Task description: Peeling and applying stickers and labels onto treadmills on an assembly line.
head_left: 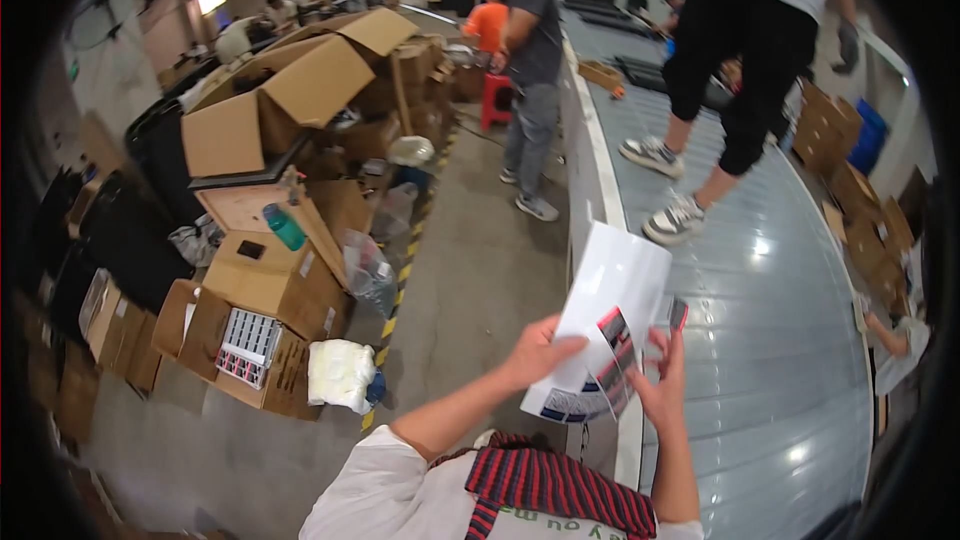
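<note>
My left hand (545, 348) grips the left edge of a glossy white sticker sheet (618, 275), its thumb lying on the face. Black, red and blue printed stickers (615, 330) run along the sheet's lower part. Beside the sheet's right edge is my right hand (660, 375), fingers curled, with a small black-and-red sticker (679, 314) at its fingertips. Both hands are above the near edge of a long grey metal-looking surface (750, 390).
A person (740, 40) stands on the grey surface; another (535, 70) stands in the aisle. At left, an open carton (270, 370) holds rows of printed packs, near a green bottle (284, 226) and a white wrapped bundle (340, 375). Another person's arm (888, 338) reaches in at right.
</note>
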Demonstrator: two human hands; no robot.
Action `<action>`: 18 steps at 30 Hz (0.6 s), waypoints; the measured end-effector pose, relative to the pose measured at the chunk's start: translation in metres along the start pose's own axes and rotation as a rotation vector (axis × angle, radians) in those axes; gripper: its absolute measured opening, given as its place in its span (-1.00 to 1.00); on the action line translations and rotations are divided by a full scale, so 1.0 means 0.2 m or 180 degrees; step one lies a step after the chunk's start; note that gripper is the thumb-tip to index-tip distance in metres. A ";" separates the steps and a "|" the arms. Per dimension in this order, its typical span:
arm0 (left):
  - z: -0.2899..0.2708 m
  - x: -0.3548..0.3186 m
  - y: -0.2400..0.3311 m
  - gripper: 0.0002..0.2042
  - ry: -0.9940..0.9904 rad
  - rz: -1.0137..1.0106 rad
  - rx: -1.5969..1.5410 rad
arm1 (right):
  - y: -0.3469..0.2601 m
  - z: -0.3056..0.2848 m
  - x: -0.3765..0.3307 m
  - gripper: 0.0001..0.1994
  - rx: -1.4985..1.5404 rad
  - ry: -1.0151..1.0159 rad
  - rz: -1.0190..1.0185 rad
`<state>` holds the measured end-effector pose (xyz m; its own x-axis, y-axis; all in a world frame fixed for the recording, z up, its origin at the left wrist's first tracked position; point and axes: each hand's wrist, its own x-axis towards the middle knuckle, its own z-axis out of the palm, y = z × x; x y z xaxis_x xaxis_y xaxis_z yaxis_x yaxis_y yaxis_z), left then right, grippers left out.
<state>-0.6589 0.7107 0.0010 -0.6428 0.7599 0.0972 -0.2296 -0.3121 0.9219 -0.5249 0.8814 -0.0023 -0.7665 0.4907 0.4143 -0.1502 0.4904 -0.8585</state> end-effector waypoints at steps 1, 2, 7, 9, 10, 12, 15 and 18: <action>0.01 -0.01 -0.01 -0.73 -0.0038 0.0164 0.0083 | 0.00 0.01 -0.03 -0.11 0.0050 -0.0056 -0.0086; 0.01 -0.03 -0.01 -0.73 0.0026 0.0191 0.0227 | -0.01 0.02 -0.06 -0.11 0.0298 -0.0234 0.0288; 0.02 -0.05 0.00 -0.74 0.0185 0.0229 0.0631 | -0.04 0.08 -0.08 -0.15 0.1002 -0.0364 0.0914; 0.04 -0.04 0.01 -0.75 0.0329 0.0052 0.0487 | -0.10 0.08 -0.05 -0.18 0.1183 -0.0217 0.0897; 0.03 -0.03 0.03 -0.76 0.0461 0.0091 0.0497 | -0.17 0.09 -0.02 -0.20 0.1293 -0.0142 0.1117; 0.02 -0.02 0.04 -0.78 0.0691 0.0162 0.0364 | -0.17 0.10 0.01 -0.25 0.1418 -0.0037 0.0866; 0.04 0.00 0.05 -0.76 0.0691 0.0471 0.0096 | -0.15 0.10 0.07 -0.28 0.1513 0.0363 0.0740; 0.09 0.02 0.00 -0.71 0.0504 0.0343 0.0171 | -0.19 0.10 0.13 -0.29 0.1757 0.0792 0.0576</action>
<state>-0.6476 0.7240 0.0089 -0.7694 0.6232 0.1400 -0.1167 -0.3527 0.9284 -0.5514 0.8624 0.0348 -0.6517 0.7165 0.2488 -0.3827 -0.0274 -0.9235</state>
